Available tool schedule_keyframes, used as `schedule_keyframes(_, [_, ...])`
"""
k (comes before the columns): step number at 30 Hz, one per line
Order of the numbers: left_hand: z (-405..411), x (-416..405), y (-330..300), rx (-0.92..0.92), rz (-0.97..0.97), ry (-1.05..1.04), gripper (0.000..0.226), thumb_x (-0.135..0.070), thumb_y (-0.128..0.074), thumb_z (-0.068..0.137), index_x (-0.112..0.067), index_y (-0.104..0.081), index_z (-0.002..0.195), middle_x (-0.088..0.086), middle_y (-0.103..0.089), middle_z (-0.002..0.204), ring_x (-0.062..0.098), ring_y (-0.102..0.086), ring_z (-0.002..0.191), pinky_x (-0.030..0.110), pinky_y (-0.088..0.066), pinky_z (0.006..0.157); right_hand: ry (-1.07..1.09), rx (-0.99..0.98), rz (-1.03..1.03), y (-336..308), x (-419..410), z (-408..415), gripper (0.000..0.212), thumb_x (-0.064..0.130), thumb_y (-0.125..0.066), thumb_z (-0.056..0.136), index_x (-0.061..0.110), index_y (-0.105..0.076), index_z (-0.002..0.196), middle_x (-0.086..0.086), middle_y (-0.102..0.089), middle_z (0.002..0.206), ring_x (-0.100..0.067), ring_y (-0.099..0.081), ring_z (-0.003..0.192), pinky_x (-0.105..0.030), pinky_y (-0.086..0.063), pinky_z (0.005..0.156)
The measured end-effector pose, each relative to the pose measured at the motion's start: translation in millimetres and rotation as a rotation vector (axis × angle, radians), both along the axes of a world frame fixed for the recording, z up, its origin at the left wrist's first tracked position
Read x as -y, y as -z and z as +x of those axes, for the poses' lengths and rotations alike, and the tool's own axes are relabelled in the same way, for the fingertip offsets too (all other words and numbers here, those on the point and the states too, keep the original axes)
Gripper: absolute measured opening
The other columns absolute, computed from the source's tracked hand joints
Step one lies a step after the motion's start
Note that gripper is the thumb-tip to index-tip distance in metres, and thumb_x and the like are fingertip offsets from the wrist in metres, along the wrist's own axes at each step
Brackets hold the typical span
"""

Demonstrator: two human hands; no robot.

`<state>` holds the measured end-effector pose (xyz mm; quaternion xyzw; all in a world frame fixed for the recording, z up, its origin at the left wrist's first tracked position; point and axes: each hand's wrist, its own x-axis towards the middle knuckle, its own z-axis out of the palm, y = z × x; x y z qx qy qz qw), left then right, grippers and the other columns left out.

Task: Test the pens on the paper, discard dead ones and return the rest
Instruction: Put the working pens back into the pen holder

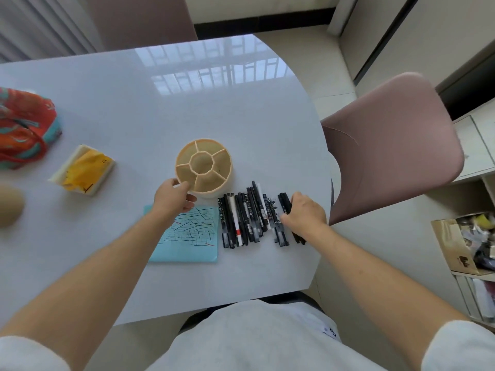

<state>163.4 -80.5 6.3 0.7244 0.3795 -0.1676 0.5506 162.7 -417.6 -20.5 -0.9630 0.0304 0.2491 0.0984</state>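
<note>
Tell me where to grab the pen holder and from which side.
Grip the pen holder by its outer wall, wrapping round the near-left side where the left hand already touches it. It stands upright and round with thin dividers inside, so the wall likely gives the firmest hold; pens crowd its right.

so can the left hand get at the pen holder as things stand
Probably yes: the left hand is already at the near-left wall of the pen holder, with nothing between them; the pens lie off to its right.
</note>
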Motion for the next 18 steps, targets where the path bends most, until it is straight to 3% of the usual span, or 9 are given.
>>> schedule_keyframes(9, [-8,5,-3,0.005,-0.012,-0.038,0.030,-0.019,-0.055,0.087,-0.009,-0.058,0.115,0.022,-0.071,0.084,0.021,-0.058,0.051,0.035,-0.054,0.059,-0.063,-0.065,-0.009,0,-1,10,0.026,0.027,-0.063,0.080,0.013,-0.046,0.092,-0.001,-0.052,0.085,-0.028,-0.055,0.079,-0.032,-0.039,0.063])
schedule_keyframes(18, [-10,2,-3,-0.001,0.002,-0.016,0.031,-0.023,-0.056,0.088,-0.012,-0.057,0.117,0.018,-0.073,0.085,0.021,-0.062,0.056,0.038,-0.059,0.066,-0.058,-0.049,0.065,8,11,14,0.019,0.022,-0.060,0.076,0.019,-0.041,0.073,0.003,-0.049,0.070,-0.027,-0.056,0.071,-0.028,-0.029,0.048])
